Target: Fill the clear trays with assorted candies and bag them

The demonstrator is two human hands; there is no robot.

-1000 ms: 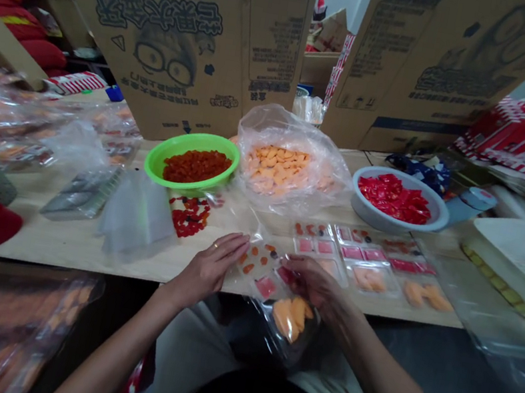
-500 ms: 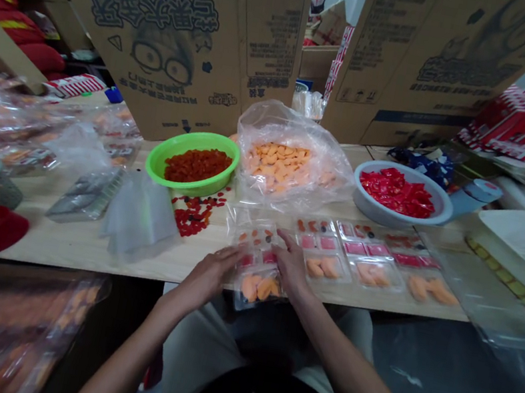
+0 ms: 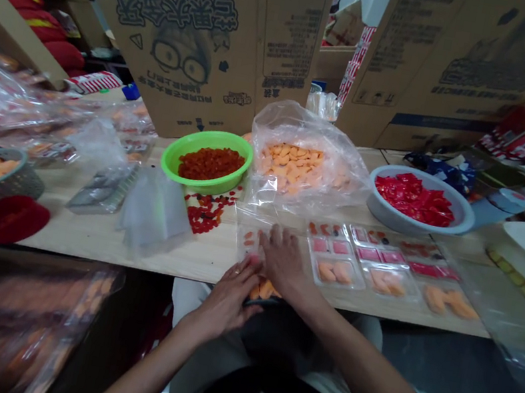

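A see-through plastic tray (image 3: 249, 243) juts over the table's front edge, inside a thin plastic bag (image 3: 247, 218). Orange pieces (image 3: 267, 289) show in its near part; both hands cover much of the rest. My left hand (image 3: 230, 298) grips the tray's near left side, fingers on top and thumb at the front edge. Across the tray's top lies my right hand (image 3: 285, 265), its fingers stretched out flat. Just right of it are several filled trays (image 3: 336, 255) with red packets and orange pieces in their compartments.
Behind stand a green bowl (image 3: 167, 163) of dark orange pieces, a bag of orange pieces (image 3: 294, 161) and a blue-grey bowl (image 3: 377, 205) of red packets. Loose red pieces (image 3: 208, 214) and plastic bags (image 3: 154, 211) lie left. Cardboard boxes (image 3: 251, 32) wall the back.
My right hand has moved over the tray, and my left hand has slid nearer to me along its side. The view has shifted, moving the scene rightward.
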